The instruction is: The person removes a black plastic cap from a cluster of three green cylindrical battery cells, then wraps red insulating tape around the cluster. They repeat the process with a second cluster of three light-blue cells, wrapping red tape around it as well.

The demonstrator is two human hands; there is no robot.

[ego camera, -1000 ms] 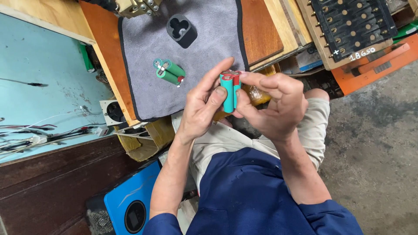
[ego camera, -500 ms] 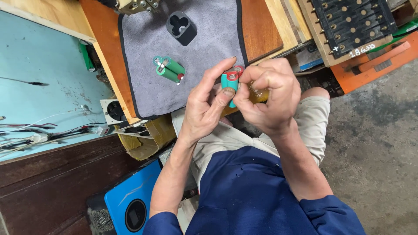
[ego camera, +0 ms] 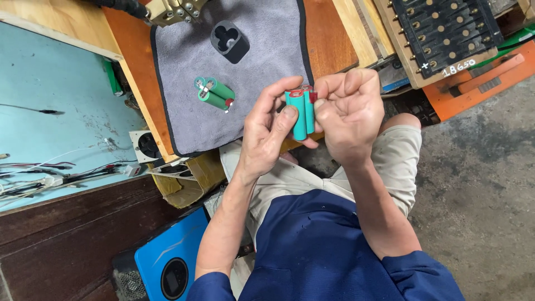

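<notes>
From over the person's shoulders, both hands meet just above the lap, at the near edge of the workbench. The left hand [ego camera: 267, 131] wraps its fingers and thumb around a teal battery pack [ego camera: 301, 114], thumb pressed flat against its side. At least two cylindrical cells show in it, side by side and upright, with red caps at the top. The right hand [ego camera: 348, 114] is curled closed against the pack's top right corner, fingertips pinching at the red end; what exactly they grip there I cannot tell.

On the bench lies one grey cloth mat [ego camera: 245, 72] with a dark border. Two things sit on it: a green battery pack [ego camera: 213, 92], apparently three cells bundled and lying on its side, and one black plastic holder [ego camera: 229, 41] with a clover-shaped opening, well apart from the hands. At the top right one dark rack with brass studs [ego camera: 446, 30] rests in a wooden frame. Lower left stands one blue box [ego camera: 170, 262] with a round dial.
</notes>
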